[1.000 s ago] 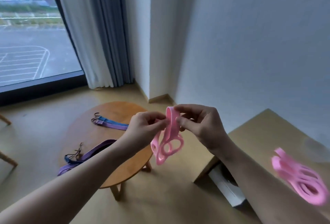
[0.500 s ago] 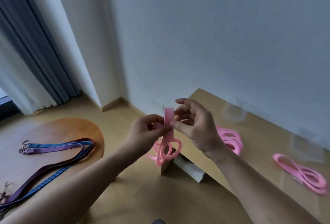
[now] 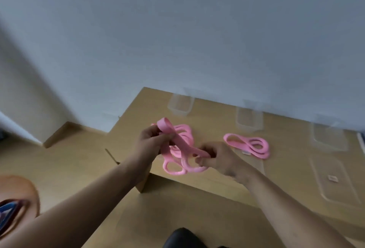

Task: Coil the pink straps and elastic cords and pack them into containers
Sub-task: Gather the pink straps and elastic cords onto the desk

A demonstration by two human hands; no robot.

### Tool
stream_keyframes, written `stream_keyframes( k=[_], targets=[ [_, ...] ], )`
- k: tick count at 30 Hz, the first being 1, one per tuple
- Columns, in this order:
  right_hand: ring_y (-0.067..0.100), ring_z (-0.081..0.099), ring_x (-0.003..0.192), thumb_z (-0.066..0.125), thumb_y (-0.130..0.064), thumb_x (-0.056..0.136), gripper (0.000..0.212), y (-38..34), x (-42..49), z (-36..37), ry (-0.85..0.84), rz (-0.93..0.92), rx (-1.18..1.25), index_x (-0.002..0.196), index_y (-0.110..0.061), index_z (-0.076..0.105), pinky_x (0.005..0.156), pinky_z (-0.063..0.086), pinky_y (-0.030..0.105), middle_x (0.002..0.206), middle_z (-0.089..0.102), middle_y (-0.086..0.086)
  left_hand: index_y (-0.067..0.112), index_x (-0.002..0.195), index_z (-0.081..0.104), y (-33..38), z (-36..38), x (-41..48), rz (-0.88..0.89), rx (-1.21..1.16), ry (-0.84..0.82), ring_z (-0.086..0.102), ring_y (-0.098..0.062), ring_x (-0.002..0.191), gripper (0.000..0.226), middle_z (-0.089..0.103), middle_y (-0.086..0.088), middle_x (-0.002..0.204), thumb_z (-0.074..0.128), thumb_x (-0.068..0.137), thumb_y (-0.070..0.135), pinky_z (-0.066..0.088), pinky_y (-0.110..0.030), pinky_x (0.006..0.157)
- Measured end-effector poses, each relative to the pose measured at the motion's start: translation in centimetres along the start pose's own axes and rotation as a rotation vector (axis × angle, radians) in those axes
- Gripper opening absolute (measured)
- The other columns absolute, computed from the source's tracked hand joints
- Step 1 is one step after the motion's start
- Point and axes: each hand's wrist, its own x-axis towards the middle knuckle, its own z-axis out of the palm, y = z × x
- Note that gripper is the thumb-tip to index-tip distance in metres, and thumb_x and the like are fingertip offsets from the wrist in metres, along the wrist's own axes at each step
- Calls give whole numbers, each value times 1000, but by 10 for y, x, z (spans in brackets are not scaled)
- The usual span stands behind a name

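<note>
So L hand & R hand both pinch pink strap, fingers curled.

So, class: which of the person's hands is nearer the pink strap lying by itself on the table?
Right. The right hand is just left of that loose strap; the left hand is farther left, both gripping a second strap.
</note>
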Motion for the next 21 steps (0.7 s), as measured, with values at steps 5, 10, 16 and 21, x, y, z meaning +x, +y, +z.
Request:
stream_keyframes(
  k=[5,10,16,21],
  targets=[
    [18,63,70,75,-15,84,20,63,-38,-64,317,207,637,102,-6,75,64,55,33,81,69,6,10,103,76,-14,67,27,-83,150,-83,73,-22,82,15,78,-7,88,76,88,7,60,-35,73],
    [20,60,72,77,-14,83,13,103,-44,-110,612,283,655,95,-9,77,61,48,30,78,72,4,21,111,73,-9,114,36,-48,432,-118,74,-19,82,30,75,-5,98,82,85,8,60,-35,80],
    [27,70,93,74,-2,85,16,139,-27,-127,826,438,369,100,-7,76,86,58,41,101,75,13,25,131,67,7,116,46,-8,571,-200,76,-7,81,46,75,0,99,71,92,2,60,-29,87],
    [13,68,81,71,-16,84,19,114,-27,-118,944,489,10,100,-25,72,71,55,29,90,69,-15,19,138,64,15,113,52,117,842,-372,76,-5,89,54,78,6,101,75,89,2,59,-33,94]
  ],
)
